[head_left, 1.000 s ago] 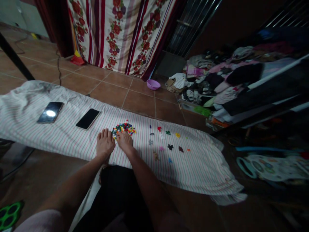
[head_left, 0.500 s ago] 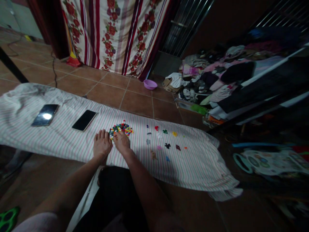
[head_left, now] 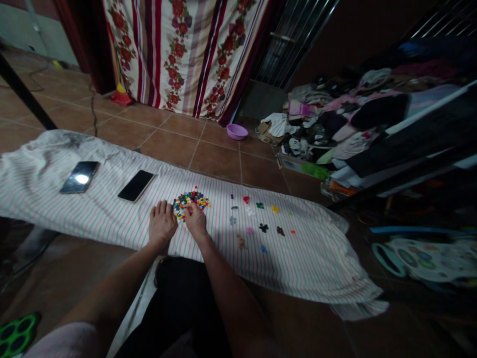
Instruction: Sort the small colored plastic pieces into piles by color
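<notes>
A heap of small coloured beads (head_left: 191, 199) lies on a striped cloth (head_left: 93, 214) spread over the floor. My left hand (head_left: 161, 223) rests flat on the cloth just left of the heap, fingers stretched out and holding nothing. My right hand (head_left: 195, 218) sits at the heap's near edge with its fingers drawn together in a pinch; what they hold is too small to see. To the right of the heap, several small sorted clusters of beads (head_left: 261, 223) are laid out by colour.
Two phones (head_left: 79, 176) (head_left: 136, 185) lie on the cloth to the left. A purple bowl (head_left: 237, 131) stands on the tiled floor beyond, before a flowered curtain (head_left: 190, 49). Piled clothes (head_left: 335, 124) fill the right side. A green object (head_left: 17, 333) lies at bottom left.
My right hand has drawn its fingers into a pinch at the heap's edge. The left hand stays flat in place. The view has shifted slightly.
</notes>
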`<state>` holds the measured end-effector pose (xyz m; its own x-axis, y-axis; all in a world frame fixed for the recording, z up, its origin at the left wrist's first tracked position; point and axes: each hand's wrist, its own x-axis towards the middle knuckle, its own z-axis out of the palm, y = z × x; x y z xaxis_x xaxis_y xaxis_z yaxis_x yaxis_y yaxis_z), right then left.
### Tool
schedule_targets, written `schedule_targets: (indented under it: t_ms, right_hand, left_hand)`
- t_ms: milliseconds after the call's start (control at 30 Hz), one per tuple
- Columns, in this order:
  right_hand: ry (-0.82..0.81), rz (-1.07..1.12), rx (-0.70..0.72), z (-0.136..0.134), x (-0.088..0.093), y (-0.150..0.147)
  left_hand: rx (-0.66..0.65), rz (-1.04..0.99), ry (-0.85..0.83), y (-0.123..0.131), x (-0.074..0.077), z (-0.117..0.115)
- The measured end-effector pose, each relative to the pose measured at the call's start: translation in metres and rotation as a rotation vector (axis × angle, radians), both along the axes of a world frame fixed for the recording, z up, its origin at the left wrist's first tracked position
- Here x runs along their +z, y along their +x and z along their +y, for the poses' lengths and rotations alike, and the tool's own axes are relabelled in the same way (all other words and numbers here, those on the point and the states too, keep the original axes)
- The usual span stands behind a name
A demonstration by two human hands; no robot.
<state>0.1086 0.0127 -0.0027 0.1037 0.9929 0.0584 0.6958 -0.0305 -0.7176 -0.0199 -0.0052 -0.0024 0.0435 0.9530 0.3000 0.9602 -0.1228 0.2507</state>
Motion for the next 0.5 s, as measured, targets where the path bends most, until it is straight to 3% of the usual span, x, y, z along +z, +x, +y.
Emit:
schedule_targets:
  t_ms: [267, 500]
  right_hand:
    - [-0.029, 0.255, -0.035, 0.002, 0.004, 0.004]
    - [0.000, 0.580, -0.004, 0.003, -0.007, 0.005]
  left_hand:
    - [-0.008, -0.041, 0.043, -0.001, -0.004, 0.001]
    - [-0.004, -0.033, 0.049, 0.000, -0.003, 0.000]
